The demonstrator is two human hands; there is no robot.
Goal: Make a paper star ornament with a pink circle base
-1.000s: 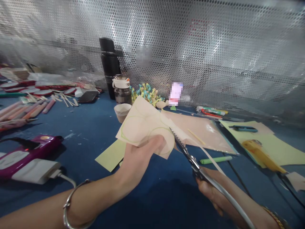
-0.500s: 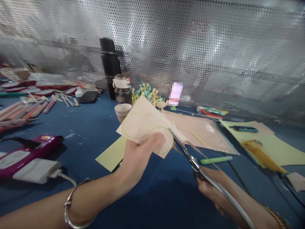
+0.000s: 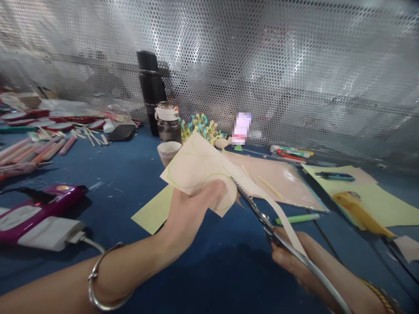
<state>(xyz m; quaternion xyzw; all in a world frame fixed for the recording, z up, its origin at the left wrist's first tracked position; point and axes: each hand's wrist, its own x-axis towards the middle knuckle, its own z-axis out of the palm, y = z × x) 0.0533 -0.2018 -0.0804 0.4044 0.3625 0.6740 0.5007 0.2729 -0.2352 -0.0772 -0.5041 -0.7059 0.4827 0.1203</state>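
My left hand (image 3: 193, 209) grips a sheet of pale pink paper (image 3: 186, 168), thumb on top and fingers hidden beneath. Green curved outlines are drawn on the sheet. In my right hand (image 3: 291, 253) is a pair of metal scissors (image 3: 266, 220), the blades pointing up and left with their tips at the paper's right edge, beside a rounded outline. A narrow paper strip (image 3: 284, 213) curls from the sheet down over the scissors toward my right wrist. A yellow-green paper piece (image 3: 153, 211) lies on the table under my left hand.
Behind the sheet stand a paper cup (image 3: 166, 152), a lidded jar (image 3: 168, 124) and a black flask (image 3: 152, 93). A green marker (image 3: 297, 219) and a yellow glue gun (image 3: 360, 211) lie to the right. A purple power strip (image 3: 65, 198) with a white charger sits left.
The cut strip has shifted and now hangs broad side up over the scissors. The sheet has moved very slightly; both hands stay nearly in place.
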